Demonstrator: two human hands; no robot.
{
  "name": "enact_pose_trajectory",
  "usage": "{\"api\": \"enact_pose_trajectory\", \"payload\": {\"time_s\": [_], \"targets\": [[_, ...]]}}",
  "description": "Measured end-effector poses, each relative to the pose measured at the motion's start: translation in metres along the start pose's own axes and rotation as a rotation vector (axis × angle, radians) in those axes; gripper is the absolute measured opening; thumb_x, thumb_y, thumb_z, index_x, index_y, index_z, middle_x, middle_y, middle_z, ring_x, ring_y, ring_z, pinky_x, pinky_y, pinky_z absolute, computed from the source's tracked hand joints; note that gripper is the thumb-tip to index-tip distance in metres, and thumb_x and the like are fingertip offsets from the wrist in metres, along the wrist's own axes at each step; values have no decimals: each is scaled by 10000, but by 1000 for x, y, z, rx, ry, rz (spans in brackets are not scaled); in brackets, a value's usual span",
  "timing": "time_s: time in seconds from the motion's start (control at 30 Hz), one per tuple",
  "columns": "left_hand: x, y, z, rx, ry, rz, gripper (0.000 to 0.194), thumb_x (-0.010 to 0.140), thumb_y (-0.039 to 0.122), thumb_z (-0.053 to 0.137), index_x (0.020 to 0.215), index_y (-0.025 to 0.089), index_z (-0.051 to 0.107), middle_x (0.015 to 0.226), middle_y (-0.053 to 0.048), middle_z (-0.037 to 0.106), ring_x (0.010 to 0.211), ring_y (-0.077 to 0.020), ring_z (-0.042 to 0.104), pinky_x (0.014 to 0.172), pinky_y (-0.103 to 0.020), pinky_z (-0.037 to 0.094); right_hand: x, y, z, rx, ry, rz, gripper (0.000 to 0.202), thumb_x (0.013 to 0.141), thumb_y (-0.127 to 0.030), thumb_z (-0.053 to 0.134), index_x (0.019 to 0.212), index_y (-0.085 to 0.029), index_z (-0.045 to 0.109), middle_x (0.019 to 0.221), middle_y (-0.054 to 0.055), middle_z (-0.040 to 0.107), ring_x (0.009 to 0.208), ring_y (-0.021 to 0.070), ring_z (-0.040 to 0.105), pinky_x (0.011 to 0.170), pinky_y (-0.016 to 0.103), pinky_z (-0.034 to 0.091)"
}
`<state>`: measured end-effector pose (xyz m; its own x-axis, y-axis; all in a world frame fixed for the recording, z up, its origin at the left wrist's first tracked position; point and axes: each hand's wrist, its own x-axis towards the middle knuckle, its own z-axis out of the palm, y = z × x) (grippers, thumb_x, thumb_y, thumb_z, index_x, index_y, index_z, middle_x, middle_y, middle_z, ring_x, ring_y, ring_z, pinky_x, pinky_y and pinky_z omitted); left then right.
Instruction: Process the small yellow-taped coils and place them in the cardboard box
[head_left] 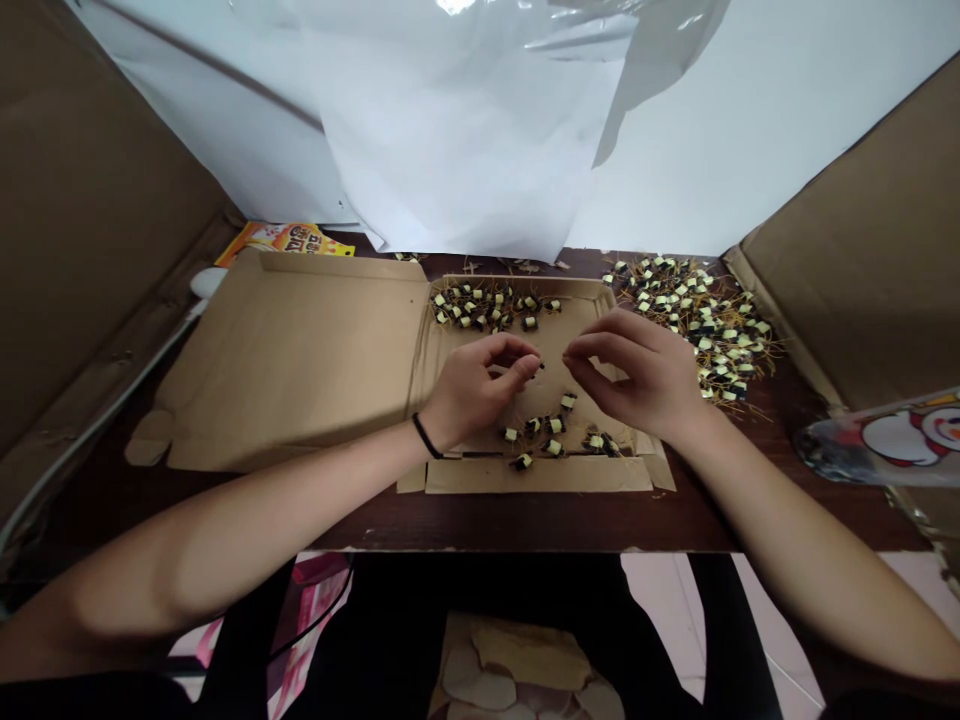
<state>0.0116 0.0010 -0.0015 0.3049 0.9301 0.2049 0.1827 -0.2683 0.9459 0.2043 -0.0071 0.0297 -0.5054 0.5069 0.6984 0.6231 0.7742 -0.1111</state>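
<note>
My left hand [484, 385] is above the right half of an opened cardboard box [322, 360], thumb and fingertips pinched on a small dark part that barely shows. Facing it, my right hand [634, 370] has its thumb and index fingertip pressed together; anything between them is too small to make out. Behind my left hand lies a cluster of small yellow-and-black parts with thin wires [480, 305]. Several more such parts [553, 426] are scattered near the box's front edge. A large pile of them [720, 325] sits on the table beyond my right hand.
The dark brown table [525, 520] has cardboard walls at left and right and white sheeting [480, 130] behind. A clear cylinder with a penguin picture [892, 437] lies at the right. A yellow-orange packet [289, 239] is behind the box lid.
</note>
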Motion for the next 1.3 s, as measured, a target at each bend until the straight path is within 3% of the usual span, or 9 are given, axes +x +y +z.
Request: {"api": "enact_pose_trajectory", "payload": {"time_s": [0.13,0.53,0.87,1.17,1.3], "targets": [[0,-1,0,-26,-3,-8,178,808,293,629,839,118,648,719,-25,682,572,-83,616,558,-188,492,-2,1,0,-92,-12,-65,72,837,-145,587,827,-214,605,756,41,625,669,144,568,570,264,450],[0,-5,1,-106,22,-25,190,797,308,638,856,128,642,757,-27,683,583,-87,634,567,-191,522,-8,7,9,-214,-61,-37,131,859,-175,548,749,-173,619,734,39,636,637,124,562,535,244,390],[1,-3,2,-180,55,-58,206,808,329,634,833,124,620,719,-23,668,570,-89,640,549,-184,528,-6,3,12,-68,-132,-19,154,855,-147,529,731,-160,620,685,26,607,600,111,524,534,230,388],[2,-5,2,-157,70,-44,205,819,333,624,848,130,620,741,-30,663,601,-90,626,564,-203,560,-4,-1,5,-43,-108,92,125,846,-171,523,751,-178,604,715,35,594,635,128,538,566,248,411],[3,-7,2,-143,75,-32,205,828,336,615,863,134,626,763,-35,668,619,-89,623,569,-204,566,-3,-2,1,72,-185,92,137,840,-188,518,736,-190,607,718,29,603,656,136,535,600,266,416]]}}
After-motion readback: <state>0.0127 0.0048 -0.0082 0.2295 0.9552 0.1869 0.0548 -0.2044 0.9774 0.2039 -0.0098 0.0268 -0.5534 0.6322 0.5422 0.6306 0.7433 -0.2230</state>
